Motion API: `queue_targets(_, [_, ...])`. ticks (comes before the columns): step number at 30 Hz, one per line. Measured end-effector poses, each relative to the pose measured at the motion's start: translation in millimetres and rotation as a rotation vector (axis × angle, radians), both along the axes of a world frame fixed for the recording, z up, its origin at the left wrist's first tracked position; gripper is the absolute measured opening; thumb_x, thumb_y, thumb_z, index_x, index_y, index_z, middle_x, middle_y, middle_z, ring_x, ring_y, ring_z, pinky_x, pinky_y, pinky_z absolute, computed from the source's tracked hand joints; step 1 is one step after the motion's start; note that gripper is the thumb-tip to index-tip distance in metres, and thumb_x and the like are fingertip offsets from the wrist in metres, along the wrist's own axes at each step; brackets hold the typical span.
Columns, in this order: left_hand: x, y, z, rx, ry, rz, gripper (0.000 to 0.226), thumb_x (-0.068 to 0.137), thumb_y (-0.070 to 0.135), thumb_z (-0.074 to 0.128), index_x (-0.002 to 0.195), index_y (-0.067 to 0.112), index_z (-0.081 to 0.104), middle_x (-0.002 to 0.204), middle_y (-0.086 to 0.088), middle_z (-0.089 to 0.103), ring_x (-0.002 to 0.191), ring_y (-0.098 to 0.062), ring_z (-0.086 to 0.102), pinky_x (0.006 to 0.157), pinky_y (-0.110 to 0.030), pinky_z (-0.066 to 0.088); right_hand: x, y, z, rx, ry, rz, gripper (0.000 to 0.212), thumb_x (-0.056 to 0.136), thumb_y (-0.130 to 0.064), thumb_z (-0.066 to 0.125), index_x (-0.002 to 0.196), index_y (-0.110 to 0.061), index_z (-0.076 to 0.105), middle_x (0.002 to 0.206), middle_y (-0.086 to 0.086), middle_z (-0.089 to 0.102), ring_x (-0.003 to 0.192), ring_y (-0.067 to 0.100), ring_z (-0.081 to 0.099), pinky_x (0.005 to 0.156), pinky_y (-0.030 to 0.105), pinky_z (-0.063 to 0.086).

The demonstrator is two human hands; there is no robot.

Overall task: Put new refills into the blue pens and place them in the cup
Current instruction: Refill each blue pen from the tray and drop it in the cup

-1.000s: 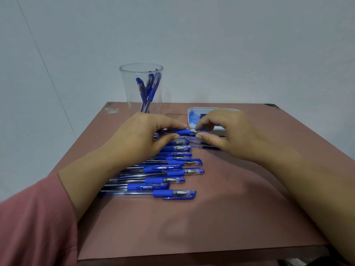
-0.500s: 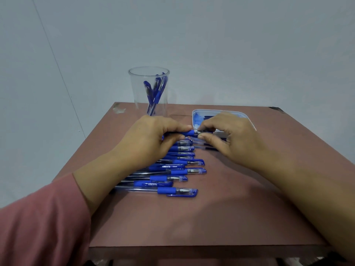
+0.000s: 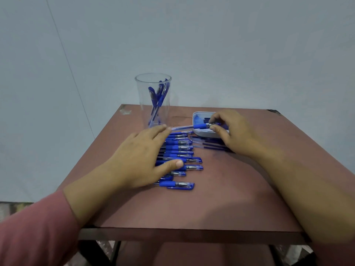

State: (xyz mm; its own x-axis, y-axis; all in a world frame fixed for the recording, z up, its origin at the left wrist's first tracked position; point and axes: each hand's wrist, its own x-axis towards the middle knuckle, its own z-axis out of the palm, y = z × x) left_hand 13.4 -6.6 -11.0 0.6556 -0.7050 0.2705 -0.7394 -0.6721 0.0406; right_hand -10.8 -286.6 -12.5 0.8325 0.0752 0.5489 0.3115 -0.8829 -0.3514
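Blue pen (image 3: 200, 125), pinched by right hand (image 3: 235, 132) (over tray (image 3: 206, 134))

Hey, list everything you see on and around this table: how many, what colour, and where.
table: one, reddish brown, fills the lower view
cup: one, clear, upright at the table's rear left
pens in the cup: several, blue, leaning inside; count unclear
row of pens: about ten showing, blue with clear barrels, lying mid-table, some hidden by the left hand
tray: one, white, rear right
refills in the tray: several, dark blue; count unclear
loose refills: a few, dark blue, on the table in front of the tray
held pen: one, blue, over the tray
wall: pale grey-blue, behind
sleeve: one, pink, left arm
left hand: fingers straight, over the row of pens
right hand: pinches the held pen
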Motion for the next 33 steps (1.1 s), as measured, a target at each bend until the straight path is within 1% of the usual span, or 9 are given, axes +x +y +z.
queue_targets(3, [-5, 6, -11, 0.009, 0.080, -0.003, 0.099, 0.072, 0.086, 0.009, 0.151, 0.029, 0.026, 0.158, 0.009, 0.023, 0.142, -0.006, 0.023, 0.114, -0.027, 0.018, -2, 3, 6, 0.049, 0.003, -0.023, 0.008, 0.092, -0.012, 0.061, 0.099, -0.014, 0.062, 0.093, -0.009, 0.055, 0.086, 0.010, 0.050, 0.077, 0.021, 0.036])
queue_targets(5, [-5, 7, -16, -0.019, 0.091, 0.001, 0.098, 0.073, 0.086, 0.010, 0.150, 0.029, 0.029, 0.157, 0.010, 0.025, 0.142, -0.006, 0.024, 0.114, -0.025, 0.016, -4, 5, 10, 0.082, -0.002, -0.041, 0.009, 0.092, -0.011, 0.060, 0.101, -0.011, 0.063, 0.095, -0.006, 0.057, 0.086, 0.011, 0.051, 0.077, 0.020, 0.039])
queue_targets(9, [-4, 6, -20, -0.036, 0.086, 0.014, 0.096, 0.074, 0.085, 0.011, 0.149, 0.030, 0.030, 0.156, 0.011, 0.026, 0.141, -0.006, 0.025, 0.114, -0.025, 0.016, -10, 3, 20, 0.247, -0.075, -0.037, 0.009, 0.094, -0.013, 0.059, 0.098, -0.021, 0.060, 0.089, -0.010, 0.060, 0.080, 0.006, 0.054, 0.070, 0.007, 0.039])
queue_targets(15, [-3, 8, -21, -0.052, 0.090, 0.001, 0.095, 0.075, 0.084, 0.010, 0.150, 0.029, 0.030, 0.156, 0.011, 0.026, 0.142, -0.006, 0.024, 0.115, -0.025, 0.015, 6, 4, 64, 0.464, -0.296, -0.028, 0.009, 0.094, -0.017, 0.059, 0.101, -0.023, 0.058, 0.090, -0.015, 0.058, 0.079, -0.006, 0.052, 0.072, 0.014, 0.042])
queue_targets(17, [-2, 8, -22, -0.060, 0.093, -0.004, 0.094, 0.075, 0.084, 0.010, 0.149, 0.029, 0.030, 0.156, 0.011, 0.026, 0.141, -0.005, 0.024, 0.114, -0.025, 0.014, 19, 9, 78, 0.453, -0.320, -0.025, 0.009, 0.094, -0.017, 0.059, 0.101, -0.021, 0.058, 0.090, -0.017, 0.057, 0.080, -0.007, 0.052, 0.073, 0.015, 0.044])
queue_targets(20, [0, 8, -22, -0.068, 0.096, -0.006, 0.093, 0.075, 0.084, 0.010, 0.149, 0.031, 0.031, 0.156, 0.013, 0.026, 0.141, -0.005, 0.024, 0.113, -0.023, 0.013, 42, 20, 89, 0.401, -0.321, -0.009, 0.009, 0.093, -0.018, 0.058, 0.101, -0.021, 0.060, 0.089, -0.015, 0.057, 0.079, 0.001, 0.052, 0.072, 0.017, 0.043])
queue_targets(24, [-1, 7, -23, -0.080, 0.090, -0.003, 0.089, 0.077, 0.081, 0.014, 0.148, 0.032, 0.033, 0.155, 0.014, 0.028, 0.140, -0.004, 0.025, 0.114, -0.024, 0.014, 69, 41, 93, 0.357, -0.312, 0.032, 0.014, 0.091, -0.014, 0.059, 0.104, -0.016, 0.063, 0.087, -0.016, 0.055, 0.074, -0.002, 0.050, 0.069, 0.009, 0.038])
queue_targets(29, [0, 7, -23, -0.085, 0.094, 0.000, 0.086, 0.079, 0.081, 0.015, 0.147, 0.033, 0.033, 0.154, 0.014, 0.029, 0.140, -0.004, 0.025, 0.116, -0.028, 0.018, 87, 71, 93, 0.364, -0.251, 0.109, 0.021, 0.089, -0.015, 0.065, 0.101, -0.018, 0.047, 0.086, -0.005, 0.060, 0.071, 0.003, 0.052, 0.065, 0.008, 0.039])
queue_targets(33, [2, 8, -23, -0.088, 0.090, -0.003, 0.085, 0.079, 0.080, 0.015, 0.147, 0.033, 0.034, 0.154, 0.014, 0.030, 0.140, -0.003, 0.026, 0.116, -0.029, 0.019, 92, 80, 86, 0.306, -0.192, 0.124, 0.009, 0.091, -0.015, 0.062, 0.099, -0.011, 0.060, 0.086, -0.010, 0.060, 0.073, -0.005, 0.053, 0.068, 0.005, 0.038])
